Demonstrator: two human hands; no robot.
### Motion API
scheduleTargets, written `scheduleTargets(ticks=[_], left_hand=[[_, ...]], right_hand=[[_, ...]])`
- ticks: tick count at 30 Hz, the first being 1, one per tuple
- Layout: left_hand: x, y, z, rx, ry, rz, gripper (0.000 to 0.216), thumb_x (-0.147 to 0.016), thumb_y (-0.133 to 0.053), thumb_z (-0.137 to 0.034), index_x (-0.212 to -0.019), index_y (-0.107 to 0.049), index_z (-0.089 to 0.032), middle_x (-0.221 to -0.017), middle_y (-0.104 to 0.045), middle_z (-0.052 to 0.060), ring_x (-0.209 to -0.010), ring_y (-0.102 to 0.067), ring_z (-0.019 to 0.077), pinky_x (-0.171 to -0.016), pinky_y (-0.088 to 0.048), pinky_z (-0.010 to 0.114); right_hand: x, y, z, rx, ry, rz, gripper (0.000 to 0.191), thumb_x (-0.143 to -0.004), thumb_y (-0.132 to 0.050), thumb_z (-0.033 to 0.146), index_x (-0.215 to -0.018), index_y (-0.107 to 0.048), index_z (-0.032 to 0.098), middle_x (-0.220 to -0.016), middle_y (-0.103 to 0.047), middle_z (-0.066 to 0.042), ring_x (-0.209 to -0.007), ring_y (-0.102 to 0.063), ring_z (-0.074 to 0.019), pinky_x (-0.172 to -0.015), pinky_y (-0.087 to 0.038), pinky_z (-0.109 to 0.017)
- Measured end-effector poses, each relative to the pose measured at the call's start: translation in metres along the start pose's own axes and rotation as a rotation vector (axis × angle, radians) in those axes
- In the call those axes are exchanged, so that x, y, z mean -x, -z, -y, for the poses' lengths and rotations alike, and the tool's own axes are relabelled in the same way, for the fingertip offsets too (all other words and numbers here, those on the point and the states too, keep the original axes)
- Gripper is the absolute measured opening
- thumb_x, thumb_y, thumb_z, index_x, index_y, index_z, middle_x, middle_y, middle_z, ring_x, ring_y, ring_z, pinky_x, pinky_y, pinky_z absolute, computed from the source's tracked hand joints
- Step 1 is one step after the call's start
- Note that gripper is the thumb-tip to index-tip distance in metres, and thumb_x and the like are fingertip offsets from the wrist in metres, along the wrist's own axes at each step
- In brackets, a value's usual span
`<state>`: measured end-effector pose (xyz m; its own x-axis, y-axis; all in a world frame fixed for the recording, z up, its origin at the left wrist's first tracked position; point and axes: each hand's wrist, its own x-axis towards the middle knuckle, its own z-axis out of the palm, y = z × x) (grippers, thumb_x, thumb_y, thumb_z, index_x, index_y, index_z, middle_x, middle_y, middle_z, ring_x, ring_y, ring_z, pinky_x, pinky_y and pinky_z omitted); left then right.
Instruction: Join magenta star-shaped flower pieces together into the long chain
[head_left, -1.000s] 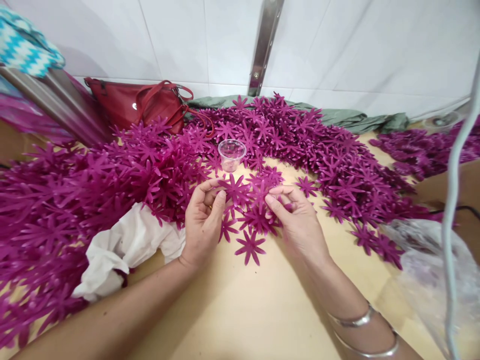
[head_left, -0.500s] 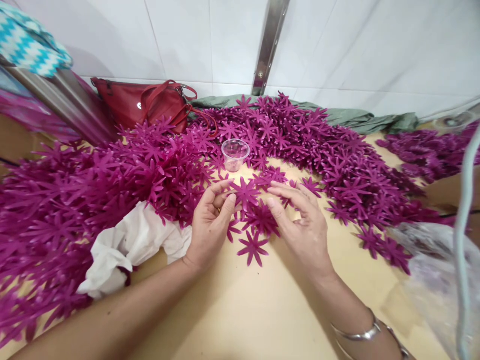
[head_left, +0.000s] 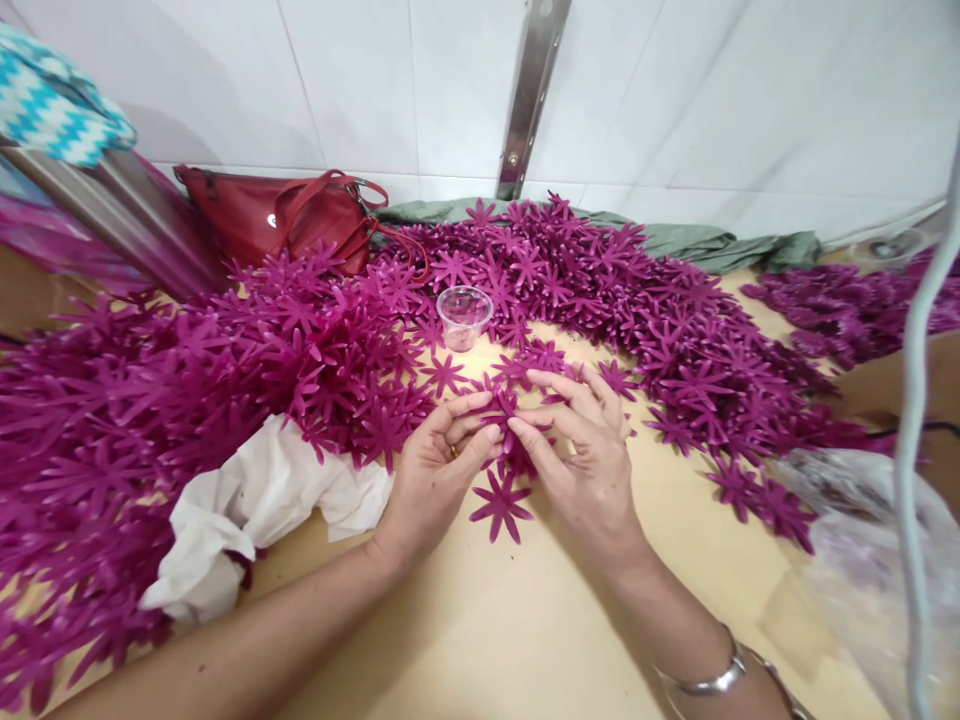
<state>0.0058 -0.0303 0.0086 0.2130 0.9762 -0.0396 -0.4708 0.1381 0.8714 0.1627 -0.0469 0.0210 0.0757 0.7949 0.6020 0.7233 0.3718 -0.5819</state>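
Note:
Between my fingertips is a magenta artificial flower [head_left: 501, 408] with narrow petals, its petals bunched up. My left hand [head_left: 448, 465] pinches it from the left with thumb and forefinger. From the right, the thumb and forefinger of my right hand [head_left: 589, 455] close on its other edge, the remaining fingers raised. Just below the hands a single flat flower [head_left: 501, 505] lies on the pale yellow table [head_left: 480, 630]. A small clear plastic cup [head_left: 465, 318] stands beyond my fingers, with a few more loose flowers around it.
Large heaps of magenta flowers [head_left: 247, 360] curve from the left round the back to the right. A crumpled white cloth [head_left: 225, 510] lies by my left forearm. A red handbag [head_left: 277, 215] rests against the tiled wall. At right are a clear plastic bag [head_left: 862, 530] and a pale cable [head_left: 915, 420].
My right hand has moved left to meet the left hand and now grips the flower too. The flower, spread out before, is now bunched between both hands.

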Motion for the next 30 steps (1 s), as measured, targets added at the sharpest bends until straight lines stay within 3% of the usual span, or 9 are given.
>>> scheduleTargets(ticks=[4, 10, 13, 17, 20, 23, 27, 30], left_hand=[[-0.003, 0.001, -0.002, -0.012, -0.005, -0.034, 0.029, -0.078, -0.088, -0.027, -0.103, -0.076, -0.018, -0.087, -0.077, 0.001, -0.077, -0.071, 0.0112, -0.077, -0.062, 0.023], [-0.002, 0.001, -0.005, -0.044, 0.015, -0.016, 0.02, -0.079, -0.088, -0.03, -0.09, -0.077, -0.018, -0.079, -0.072, -0.001, -0.069, -0.063, 0.0079, -0.069, -0.055, 0.019], [-0.002, 0.003, -0.005, -0.047, 0.006, -0.011, 0.019, -0.082, -0.086, -0.032, -0.088, -0.075, -0.018, -0.075, -0.068, -0.003, -0.067, -0.058, 0.0064, -0.067, -0.05, 0.017], [-0.003, 0.004, -0.005, -0.017, 0.022, -0.023, 0.022, -0.082, -0.085, -0.034, -0.086, -0.071, -0.017, -0.074, -0.064, -0.003, -0.066, -0.055, 0.0058, -0.066, -0.047, 0.017], [-0.005, 0.004, -0.005, 0.047, 0.024, -0.079, 0.027, -0.08, -0.086, -0.035, -0.086, -0.066, -0.018, -0.074, -0.06, -0.005, -0.065, -0.053, 0.0052, -0.064, -0.047, 0.016], [-0.008, 0.004, -0.008, 0.082, 0.02, -0.15, 0.032, -0.078, -0.088, -0.037, -0.087, -0.062, -0.02, -0.072, -0.055, -0.007, -0.063, -0.052, 0.0047, -0.064, -0.049, 0.015], [-0.009, 0.005, -0.011, 0.102, 0.003, -0.181, 0.034, -0.078, -0.088, -0.036, -0.089, -0.06, -0.021, -0.071, -0.052, -0.008, -0.062, -0.053, 0.0044, -0.068, -0.054, 0.016], [-0.009, 0.005, -0.011, 0.105, -0.017, -0.177, 0.034, -0.079, -0.087, -0.036, -0.088, -0.059, -0.021, -0.07, -0.051, -0.009, -0.061, -0.052, 0.0036, -0.067, -0.054, 0.015]], right_hand=[[0.001, 0.0, 0.001, -0.01, -0.003, 0.024, 0.016, -0.098, -0.065, 0.028, -0.084, -0.073, 0.029, -0.118, -0.078, -0.003, -0.132, -0.055, -0.0303, -0.121, -0.026, -0.061], [0.001, 0.001, 0.002, 0.082, 0.055, 0.038, 0.017, -0.097, -0.064, 0.027, -0.084, -0.073, 0.03, -0.114, -0.081, 0.0, -0.14, -0.046, -0.0375, -0.115, -0.023, -0.064], [0.0, 0.001, 0.003, -0.022, 0.026, 0.043, 0.018, -0.098, -0.063, 0.027, -0.082, -0.071, 0.029, -0.107, -0.081, 0.0, -0.133, -0.054, -0.033, -0.116, -0.026, -0.06], [-0.003, 0.001, 0.003, -0.289, -0.17, 0.034, 0.018, -0.097, -0.067, 0.03, -0.079, -0.071, 0.028, -0.104, -0.079, -0.001, -0.114, -0.065, -0.0263, -0.114, -0.036, -0.05], [-0.005, 0.0, -0.003, -0.525, -0.436, -0.027, 0.02, -0.095, -0.07, 0.039, -0.08, -0.07, 0.025, -0.088, -0.072, -0.001, -0.089, -0.065, -0.021, -0.087, -0.05, -0.036], [-0.006, -0.003, -0.011, -0.748, -0.595, -0.122, 0.023, -0.091, -0.076, 0.044, -0.081, -0.067, 0.025, -0.071, -0.061, 0.004, -0.067, -0.055, -0.0141, -0.068, -0.048, -0.027], [-0.011, -0.005, -0.016, -0.992, -0.693, -0.191, 0.021, -0.086, -0.081, 0.043, -0.091, -0.072, 0.026, -0.092, -0.076, -0.001, -0.085, -0.069, -0.0183, -0.082, -0.058, -0.033], [-0.016, -0.003, -0.015, -1.087, -0.78, -0.231, 0.032, -0.087, -0.078, 0.054, -0.101, -0.075, 0.025, -0.109, -0.08, -0.006, -0.104, -0.074, -0.0235, -0.095, -0.06, -0.041]])
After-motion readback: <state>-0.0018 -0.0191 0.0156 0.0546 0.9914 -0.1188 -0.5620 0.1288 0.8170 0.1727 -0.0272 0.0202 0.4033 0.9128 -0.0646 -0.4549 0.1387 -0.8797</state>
